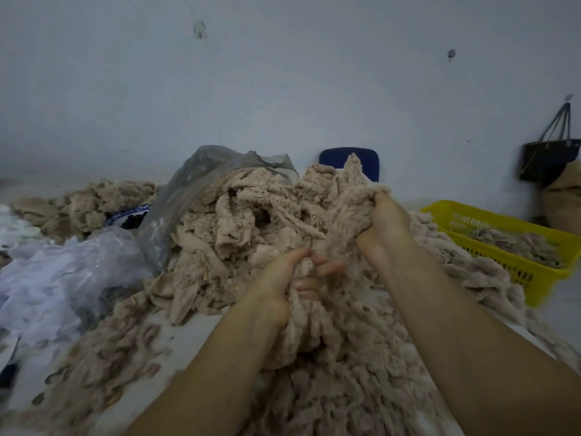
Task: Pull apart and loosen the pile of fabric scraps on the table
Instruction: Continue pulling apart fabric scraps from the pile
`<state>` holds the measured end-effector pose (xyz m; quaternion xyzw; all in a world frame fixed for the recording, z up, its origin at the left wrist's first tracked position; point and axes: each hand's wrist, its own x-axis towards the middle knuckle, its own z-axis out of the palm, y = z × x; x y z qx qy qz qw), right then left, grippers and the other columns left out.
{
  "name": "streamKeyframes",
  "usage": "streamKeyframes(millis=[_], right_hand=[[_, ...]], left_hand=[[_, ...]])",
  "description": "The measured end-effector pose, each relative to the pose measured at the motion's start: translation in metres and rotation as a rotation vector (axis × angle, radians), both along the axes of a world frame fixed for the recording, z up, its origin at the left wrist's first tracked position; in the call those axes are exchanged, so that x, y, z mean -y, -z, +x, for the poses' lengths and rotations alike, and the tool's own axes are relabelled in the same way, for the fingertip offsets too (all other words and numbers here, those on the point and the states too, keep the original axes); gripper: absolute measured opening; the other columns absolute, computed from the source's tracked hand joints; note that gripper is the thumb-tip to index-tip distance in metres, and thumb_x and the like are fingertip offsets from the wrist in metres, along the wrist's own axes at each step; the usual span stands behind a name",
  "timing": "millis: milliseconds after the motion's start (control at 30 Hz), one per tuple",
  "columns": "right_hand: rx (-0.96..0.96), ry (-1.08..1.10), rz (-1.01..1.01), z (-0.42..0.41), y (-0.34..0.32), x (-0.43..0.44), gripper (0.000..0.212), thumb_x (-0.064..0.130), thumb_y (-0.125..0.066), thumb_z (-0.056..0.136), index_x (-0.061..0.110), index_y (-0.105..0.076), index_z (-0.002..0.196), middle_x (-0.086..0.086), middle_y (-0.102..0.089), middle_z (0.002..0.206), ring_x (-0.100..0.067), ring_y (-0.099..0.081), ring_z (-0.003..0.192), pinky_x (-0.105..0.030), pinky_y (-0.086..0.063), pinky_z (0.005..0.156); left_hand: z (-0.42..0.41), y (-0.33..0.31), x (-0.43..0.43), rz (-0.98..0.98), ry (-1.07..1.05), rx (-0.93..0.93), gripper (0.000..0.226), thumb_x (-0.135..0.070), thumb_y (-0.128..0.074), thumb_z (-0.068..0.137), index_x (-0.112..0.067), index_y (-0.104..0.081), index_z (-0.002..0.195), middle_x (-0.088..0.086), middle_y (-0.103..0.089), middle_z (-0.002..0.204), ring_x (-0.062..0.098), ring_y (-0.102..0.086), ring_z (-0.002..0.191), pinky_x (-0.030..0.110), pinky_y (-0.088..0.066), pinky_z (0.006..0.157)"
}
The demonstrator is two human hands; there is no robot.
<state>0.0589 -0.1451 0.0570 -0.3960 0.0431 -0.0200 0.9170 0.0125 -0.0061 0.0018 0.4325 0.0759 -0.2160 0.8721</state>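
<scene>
Gripping the pile point(251, 221) with both hands. Beige scraps, frayed and tangled, heaped on the table point(195, 335) right in front of me, spreading from the middle down to the near edge and off to the right. My left hand point(283, 278) is low at the pile's front centre, fingers point(327, 267) curled round a wad of scraps. My right hand point(383, 228) is higher, further back and to the right, clenched on a bunch raised above the heap. Its fingertips are buried in the fabric, so I can't see them. A band of scraps runs between the two hands. Both forearms are bare and cross over the loose scraps at the near side.

Grey bag point(188, 190), translucent, lies against the pile's back left and partly over it. Clear bag point(78, 272) with white stuff inside sits left of the pile, touching its edge. Behind that is a smaller heap point(88, 199) of the same beige scraps at far left, with a blue-and-white thing point(125, 214) just beside it; can't tell what it is. Yellow basket point(518, 269) on the right touches the pile's right edge and holds more scraps. Blue chair back point(333, 158) shows behind the pile, against the wall point(283, 73). Black bag point(547, 158) hangs on the wall at far right, with a brown sack point(562, 202) below it, behind the basket. Edges of the view are blurred.
</scene>
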Motion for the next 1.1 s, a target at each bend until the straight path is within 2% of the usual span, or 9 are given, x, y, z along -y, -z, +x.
streamKeyframes(millis=[133, 233, 400, 500, 700, 867, 933, 1000, 1100], right_hand=[[0.010, -0.078, -0.154, -0.018, 0.010, -0.022, 0.030, 0.021, -0.040, 0.103, 0.011, -0.068, 0.099, -0.006, -0.077, 0.087, -0.018, -0.074, 0.080, -0.033, -0.059, 0.064], [-0.018, -0.152, -0.160, -0.028, 0.025, -0.025, 0.031, 0.021, -0.040, 0.104, 0.008, -0.068, 0.101, -0.009, -0.077, 0.092, -0.021, -0.074, 0.085, -0.032, -0.059, 0.064], [-0.199, -0.027, -0.136, -0.024, 0.042, 0.023, 0.031, 0.021, -0.046, 0.100, 0.018, -0.047, 0.069, 0.003, -0.051, 0.050, -0.012, -0.049, 0.038, -0.025, -0.037, 0.039], [-0.275, 0.051, -0.118, -0.018, 0.060, 0.055, 0.039, 0.026, -0.047, 0.099, 0.022, -0.036, 0.062, 0.008, -0.034, 0.038, -0.007, -0.029, 0.026, -0.014, -0.023, 0.029], [-0.341, 0.187, -0.520, -0.011, 0.081, 0.068, 0.046, 0.041, -0.041, 0.101, 0.018, -0.040, 0.061, -0.001, -0.031, 0.055, -0.019, -0.030, 0.044, -0.031, -0.028, 0.050], [-0.383, 0.233, -0.818, -0.007, 0.089, 0.071, 0.047, 0.037, -0.043, 0.100, 0.014, -0.040, 0.060, -0.003, -0.031, 0.053, -0.021, -0.029, 0.050, -0.030, -0.024, 0.054], [-0.358, 0.262, -1.000, -0.006, 0.095, 0.074, 0.047, 0.032, -0.043, 0.100, 0.013, -0.041, 0.057, -0.004, -0.034, 0.050, -0.021, -0.030, 0.048, -0.029, -0.025, 0.052], [-0.282, 0.298, -1.254, -0.004, 0.108, 0.087, 0.052, 0.030, -0.040, 0.102, 0.009, -0.041, 0.055, -0.009, -0.039, 0.050, -0.022, -0.033, 0.047, -0.032, -0.029, 0.052], [-0.204, 0.274, -1.444, -0.006, 0.115, 0.095, 0.055, 0.036, -0.036, 0.103, 0.005, -0.052, 0.061, -0.025, -0.060, 0.073, -0.031, -0.054, 0.064, -0.036, -0.043, 0.067]], left_hand=[[0.008, -0.008, 0.015, -0.157, -0.027, -0.070, 0.055, -0.046, -0.047, 0.099, -0.003, -0.067, 0.071, 0.008, -0.060, 0.051, 0.006, -0.034, 0.024, 0.014, -0.028, 0.027], [0.017, -0.012, 0.011, -0.061, -0.225, -0.030, 0.060, -0.026, -0.051, 0.101, -0.001, -0.067, 0.048, 0.010, -0.057, 0.041, 0.016, -0.051, 0.026, 0.017, -0.039, 0.027], [0.026, -0.018, -0.032, -0.078, -0.479, -0.027, 0.034, -0.013, -0.046, 0.100, 0.004, -0.072, 0.087, 0.021, -0.073, 0.084, 0.029, -0.072, 0.069, 0.043, -0.060, 0.065], [0.026, -0.018, -0.061, -0.112, -0.543, 0.012, 0.034, -0.023, -0.048, 0.102, -0.003, -0.064, 0.125, 0.021, -0.066, 0.122, 0.033, -0.063, 0.113, 0.051, -0.045, 0.103], [0.028, -0.018, -0.086, -0.128, -0.663, 0.070, 0.042, -0.035, -0.040, 0.105, -0.004, -0.059, 0.126, 0.018, -0.060, 0.124, 0.030, -0.058, 0.105, 0.046, -0.049, 0.071], [0.029, -0.010, -0.105, -0.285, -0.714, 0.095, 0.045, -0.031, -0.038, 0.105, -0.005, -0.053, 0.137, 0.022, -0.051, 0.139, 0.037, -0.047, 0.130, 0.052, -0.033, 0.113], [0.027, -0.012, -0.113, -0.245, -0.769, 0.095, 0.041, -0.026, -0.036, 0.105, -0.001, -0.064, 0.120, 0.021, -0.060, 0.121, 0.033, -0.059, 0.112, 0.044, -0.042, 0.107], [0.025, -0.015, -0.126, -0.236, -0.846, 0.100, 0.043, -0.015, -0.035, 0.103, -0.005, -0.068, 0.079, 0.010, -0.063, 0.086, 0.019, -0.064, 0.072, 0.028, -0.054, 0.076], [0.023, -0.028, -0.131, -0.249, -0.861, 0.146, 0.029, -0.007, -0.035, 0.098, -0.015, -0.054, 0.077, 0.000, -0.063, 0.066, 0.010, -0.063, 0.054, 0.023, -0.055, 0.056]])
